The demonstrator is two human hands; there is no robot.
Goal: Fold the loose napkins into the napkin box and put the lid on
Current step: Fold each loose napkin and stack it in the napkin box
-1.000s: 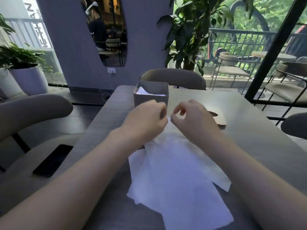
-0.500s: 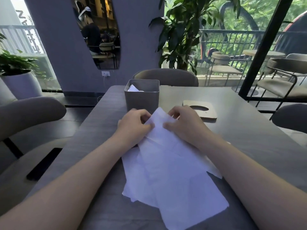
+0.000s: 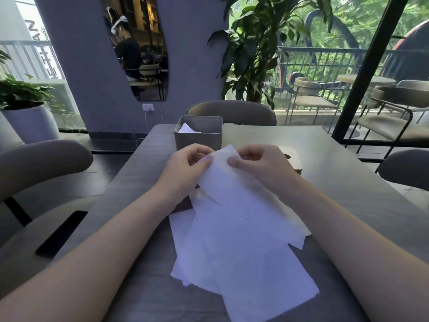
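- We see the left hand (image 3: 185,168) curled, its thumb and fingertips pinching the upper left edge of a white paper napkin (image 3: 228,182).
- We see the right hand (image 3: 262,166) curled the same way, its thumb and forefinger pinching the upper right edge of that napkin, so both hands grip one sheet between them.
- The top edge of the held sheet is lifted off the table and stands between the two hands; its lower part drapes down toward us onto the other sheets.
- The loose pile of thin white paper napkins (image 3: 243,263) lies spread on the grey wood-grain tabletop (image 3: 130,196), between our two forearms, the sheets overlapping at different angles.
- The square grey napkin box (image 3: 198,137) stands open on the table just beyond the hands, at the far left part of the tabletop; a few white folded napkins (image 3: 188,129) show inside it, against its left wall.
- The flat pale wooden lid (image 3: 293,159) lies on the table just right of the right hand, mostly hidden behind it; a dark cut-out shows in its top.
- A black flat phone (image 3: 61,233) lies on the grey seat beside the table's left edge, well apart from the napkins.
- A grey upholstered chair back (image 3: 232,112) stands at the far side of the table, right behind the box.
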